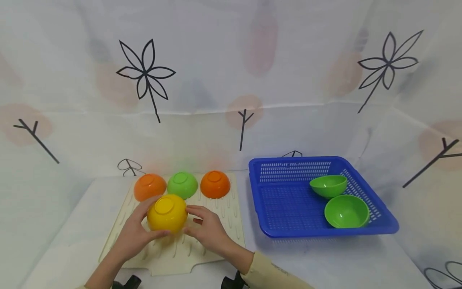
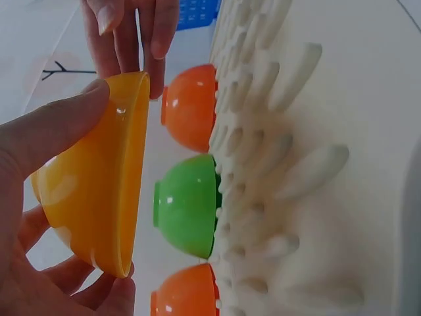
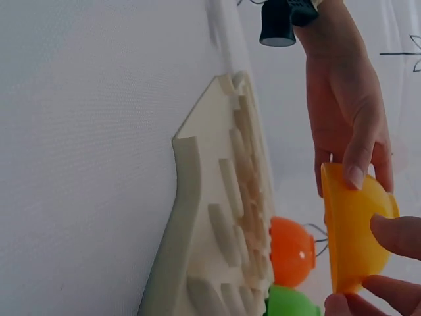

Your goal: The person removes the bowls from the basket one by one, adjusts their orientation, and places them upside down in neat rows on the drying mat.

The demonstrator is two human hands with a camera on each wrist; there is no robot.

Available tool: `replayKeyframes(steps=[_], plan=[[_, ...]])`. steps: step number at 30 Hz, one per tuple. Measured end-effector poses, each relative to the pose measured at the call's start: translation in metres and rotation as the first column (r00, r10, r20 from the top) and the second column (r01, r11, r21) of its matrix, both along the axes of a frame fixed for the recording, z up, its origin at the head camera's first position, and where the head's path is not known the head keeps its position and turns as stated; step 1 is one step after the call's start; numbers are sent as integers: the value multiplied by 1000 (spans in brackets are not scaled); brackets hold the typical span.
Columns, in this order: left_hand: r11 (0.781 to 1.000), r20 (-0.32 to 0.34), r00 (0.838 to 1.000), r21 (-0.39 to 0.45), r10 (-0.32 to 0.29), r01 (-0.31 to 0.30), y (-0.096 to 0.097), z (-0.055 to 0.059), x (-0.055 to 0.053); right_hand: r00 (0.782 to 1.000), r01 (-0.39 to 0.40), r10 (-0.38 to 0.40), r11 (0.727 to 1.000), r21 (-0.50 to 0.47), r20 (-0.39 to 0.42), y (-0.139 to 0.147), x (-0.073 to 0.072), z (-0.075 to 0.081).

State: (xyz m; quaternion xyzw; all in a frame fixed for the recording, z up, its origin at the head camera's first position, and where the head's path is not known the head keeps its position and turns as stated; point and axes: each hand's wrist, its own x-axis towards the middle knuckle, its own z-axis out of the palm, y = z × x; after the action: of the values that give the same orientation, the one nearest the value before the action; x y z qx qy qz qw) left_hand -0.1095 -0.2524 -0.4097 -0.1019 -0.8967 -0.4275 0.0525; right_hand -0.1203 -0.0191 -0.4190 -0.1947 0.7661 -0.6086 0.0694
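In the head view a yellow bowl [image 1: 167, 214] is held bottom up above a cream drying mat with raised ridges [image 1: 187, 255]. My left hand [image 1: 133, 233] grips it from the left, thumb on the near side and fingers round the far side. At the bowl's right edge is my right hand [image 1: 209, 230], fingers extended and fingertips close beside the bowl. In the left wrist view the right thumb stands apart from the bowl. Behind the yellow bowl, an orange bowl [image 1: 149, 187], a green bowl [image 1: 182, 185] and another orange bowl [image 1: 215, 184] sit upside down in a row.
To the right stands a blue plastic basket [image 1: 281, 200]. Inside it, one green bowl [image 1: 329, 185] leans tilted at the back and another green bowl [image 1: 347, 211] lies in front, opening showing. A printed cloth [image 1: 202, 80] hangs behind the white table [image 1: 288, 265].
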Motion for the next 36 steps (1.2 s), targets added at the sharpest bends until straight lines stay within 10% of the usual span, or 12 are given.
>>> replayKeyframes(steps=[14,36], plan=[[998,206,978,28,45,-52,-31,-9,-3,979,-191,187,980,51,83,-31,-10,-11],[977,292,935,-128,199,-168,-57,-26,-6,942,-278,265,960,33,208,-63,-14,-28]])
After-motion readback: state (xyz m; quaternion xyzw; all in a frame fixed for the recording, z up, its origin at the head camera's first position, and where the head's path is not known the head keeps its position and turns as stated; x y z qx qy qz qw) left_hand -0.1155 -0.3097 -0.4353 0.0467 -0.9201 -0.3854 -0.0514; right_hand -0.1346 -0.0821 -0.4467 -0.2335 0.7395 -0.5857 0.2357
